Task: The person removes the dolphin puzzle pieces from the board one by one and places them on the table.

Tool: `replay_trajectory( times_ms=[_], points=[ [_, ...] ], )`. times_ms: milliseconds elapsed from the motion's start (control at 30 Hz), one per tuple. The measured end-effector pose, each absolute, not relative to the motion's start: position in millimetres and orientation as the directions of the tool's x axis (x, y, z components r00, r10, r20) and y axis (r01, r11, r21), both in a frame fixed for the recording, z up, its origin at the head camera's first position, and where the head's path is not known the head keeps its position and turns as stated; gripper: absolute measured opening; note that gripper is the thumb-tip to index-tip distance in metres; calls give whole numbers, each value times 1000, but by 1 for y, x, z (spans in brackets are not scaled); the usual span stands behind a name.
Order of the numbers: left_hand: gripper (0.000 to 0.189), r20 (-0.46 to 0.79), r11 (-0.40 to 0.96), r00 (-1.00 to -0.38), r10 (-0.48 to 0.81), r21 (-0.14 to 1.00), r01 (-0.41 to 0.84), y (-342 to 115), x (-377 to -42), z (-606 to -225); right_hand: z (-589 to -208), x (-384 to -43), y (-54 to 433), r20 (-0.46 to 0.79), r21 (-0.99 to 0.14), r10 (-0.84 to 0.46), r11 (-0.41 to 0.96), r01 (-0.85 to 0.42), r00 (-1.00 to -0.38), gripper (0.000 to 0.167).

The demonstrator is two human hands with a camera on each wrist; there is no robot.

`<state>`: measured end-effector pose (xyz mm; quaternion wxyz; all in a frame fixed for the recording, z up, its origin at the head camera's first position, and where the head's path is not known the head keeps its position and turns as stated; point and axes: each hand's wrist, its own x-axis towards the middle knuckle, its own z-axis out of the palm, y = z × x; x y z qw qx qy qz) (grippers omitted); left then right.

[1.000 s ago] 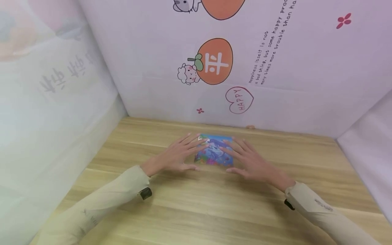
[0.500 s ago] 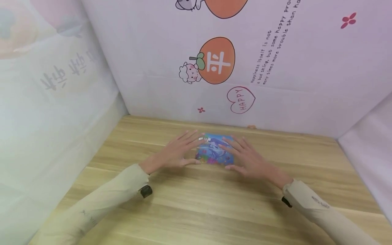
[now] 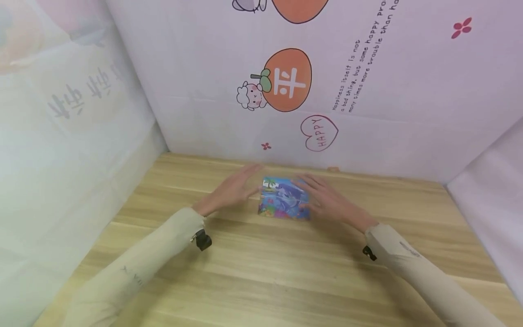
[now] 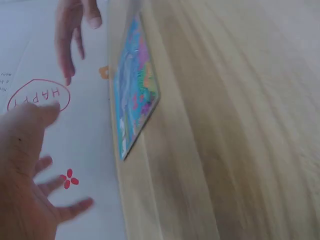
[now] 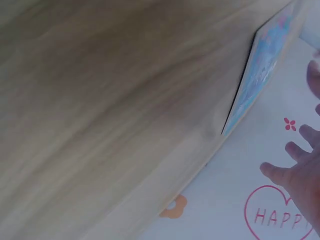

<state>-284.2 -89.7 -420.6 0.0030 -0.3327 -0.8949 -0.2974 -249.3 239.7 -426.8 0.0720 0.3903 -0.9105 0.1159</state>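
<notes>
A thin, flat picture board [image 3: 284,199] with dolphins, a palm tree and bright coral lies on the wooden table. Its low edge shows in the left wrist view, where the board [image 4: 132,92] rests flat. Off its left side, fingers spread, is my left hand [image 3: 232,191]. My right hand [image 3: 330,199] overlaps the board's right edge in the head view, its fingers loosely bent. Seen from the right wrist, that hand [image 5: 299,172] is raised off the tabletop, apart from the board [image 5: 259,70]. Neither hand holds anything.
Behind the board rises a white printed cloth wall [image 3: 212,113] with a heart [image 3: 320,133] and orange fruit drawings. Cloth walls also stand left [image 3: 73,150] and right [image 3: 494,195] of the wooden table [image 3: 265,281]. Small black devices [image 3: 203,239] hang at both wrists.
My left hand has lifted off the board's left part and moved clear of it. The right hand has drawn slightly back up and leftward. The board lies about where it was.
</notes>
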Motion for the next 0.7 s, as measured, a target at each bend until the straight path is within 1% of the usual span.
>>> replay_trajectory(
  times_ms=[67,167,333,467,600,700],
  points=[
    [63,173,600,-829,532,614,514,-89,-289,-422,-428,-255,239,220,-186,-700,654,-733,-680,80],
    [60,133,566,-883,450,723,397,-88,-297,-422,-428,-264,238,221,-236,-694,644,-728,-685,81],
    [59,6,495,-931,366,846,200,-84,-305,-420,-427,-278,230,169,-280,-660,680,-678,-732,79],
    [59,-152,413,-927,342,911,3,-81,-308,-418,-424,-285,221,101,-308,-635,712,-631,-766,76],
    [57,-294,343,-892,344,923,-172,-78,-309,-418,-423,-289,211,52,-317,-621,732,-603,-782,74],
    [55,-367,292,-860,354,917,-272,-75,-308,-417,-424,-291,207,23,-310,-605,752,-581,-796,75]
  ],
)
